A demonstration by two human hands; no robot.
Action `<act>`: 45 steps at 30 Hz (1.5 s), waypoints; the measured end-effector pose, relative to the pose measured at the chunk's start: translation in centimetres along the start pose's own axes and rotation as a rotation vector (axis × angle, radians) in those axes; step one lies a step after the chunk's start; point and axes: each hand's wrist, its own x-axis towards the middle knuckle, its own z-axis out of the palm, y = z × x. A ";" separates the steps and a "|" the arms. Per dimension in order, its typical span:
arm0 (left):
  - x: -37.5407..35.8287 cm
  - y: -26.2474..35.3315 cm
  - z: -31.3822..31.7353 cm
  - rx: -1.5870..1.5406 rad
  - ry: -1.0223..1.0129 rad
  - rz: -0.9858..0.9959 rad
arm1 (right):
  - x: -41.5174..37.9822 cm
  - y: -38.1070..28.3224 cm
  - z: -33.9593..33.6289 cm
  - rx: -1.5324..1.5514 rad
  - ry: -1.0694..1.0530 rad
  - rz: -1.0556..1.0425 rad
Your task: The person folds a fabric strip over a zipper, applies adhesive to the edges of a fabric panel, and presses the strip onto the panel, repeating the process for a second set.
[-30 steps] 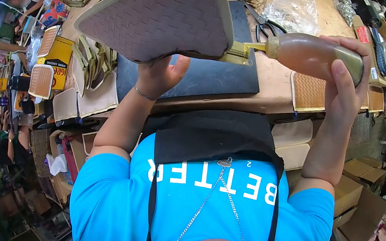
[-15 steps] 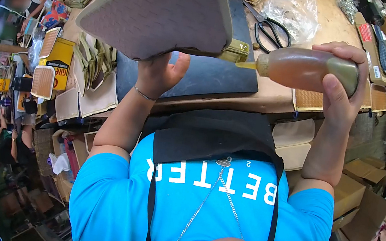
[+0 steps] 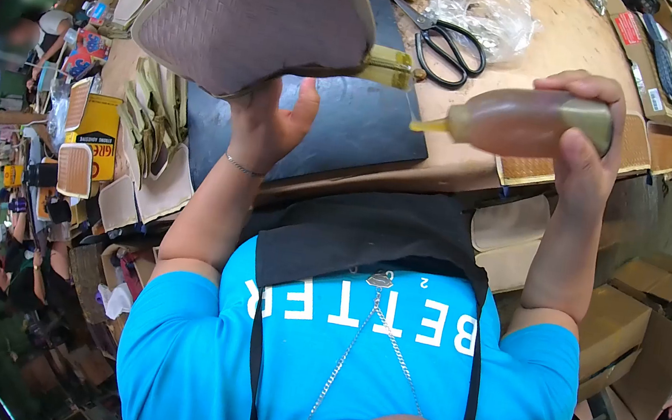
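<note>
My left hand [image 3: 266, 123] holds up a brownish woven pouch [image 3: 269, 16] with a pale edge. Its thumb stands out below the pouch and its other fingers are hidden by it. An olive zipper end [image 3: 388, 67] juts from the pouch's right side. In my right hand [image 3: 589, 151] lies a squeeze bottle [image 3: 524, 123] of amber liquid, tipped on its side, fingers and thumb wrapped round its base. Its yellow nozzle [image 3: 429, 126] points left, apart from the zipper end and just below it. A thin clear strand seems to hang between the two.
Black-handled scissors [image 3: 452, 54] and a crumpled plastic bag [image 3: 486, 12] lie beyond the bottle. A dark board [image 3: 339, 125] is under the pouch. Stacked fabric pieces [image 3: 152, 111] and a yellow box [image 3: 97, 138] stand left. Cardboard boxes [image 3: 638, 321] sit low right. Other people are far left.
The bottle's nozzle has drawn away from the zipper end, leaving a gap. The pouch has shifted a little up and left in view, and the whole scene has moved slightly.
</note>
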 end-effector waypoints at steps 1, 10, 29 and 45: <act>0.1 0.2 0.3 0.004 0.001 -0.011 | 0.0 0.1 -0.6 0.044 0.031 0.009; 1.6 1.3 1.4 -1.035 -0.213 -0.570 | 3.5 9.4 -14.9 -0.596 0.895 0.199; 8.2 8.8 3.0 -1.821 -1.044 -0.821 | -6.2 2.9 -5.3 -0.009 0.397 0.253; -2.2 -26.6 -9.1 0.860 -0.816 -0.599 | -30.2 6.7 -29.3 -0.458 1.629 0.436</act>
